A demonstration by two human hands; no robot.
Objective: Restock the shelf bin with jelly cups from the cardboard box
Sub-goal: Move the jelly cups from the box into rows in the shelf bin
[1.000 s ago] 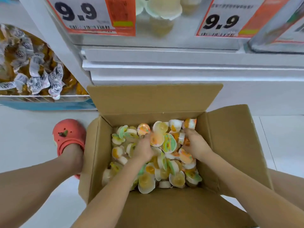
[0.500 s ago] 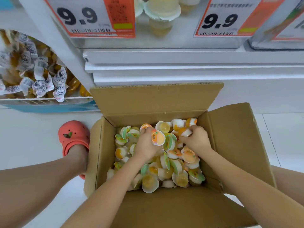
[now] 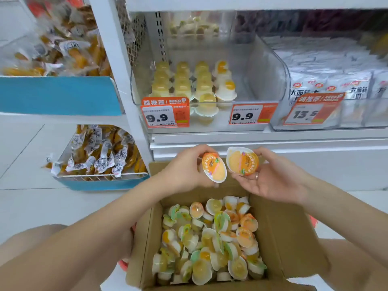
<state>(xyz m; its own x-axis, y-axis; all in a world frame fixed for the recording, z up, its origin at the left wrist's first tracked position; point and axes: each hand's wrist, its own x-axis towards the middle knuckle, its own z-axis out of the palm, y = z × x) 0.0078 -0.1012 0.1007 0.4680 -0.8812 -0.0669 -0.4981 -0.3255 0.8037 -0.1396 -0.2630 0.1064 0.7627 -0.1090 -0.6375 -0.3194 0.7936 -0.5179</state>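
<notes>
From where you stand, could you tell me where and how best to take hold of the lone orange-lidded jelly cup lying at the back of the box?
Judging by its pose, come straight down from above and pinch the orange-lidded cup across its rim. It lies on top of the pile in the cardboard box, lid tilted up, so the rim edges look reachable, though neighbouring cups crowd it.

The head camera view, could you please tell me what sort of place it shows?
Most likely a shop aisle, probably a snack or convenience store. Orange price tags reading 9.9 hang on a clear shelf bin of jelly cups, packaged snacks fill neighbouring shelves, and an open cardboard box of stock sits below.
</notes>
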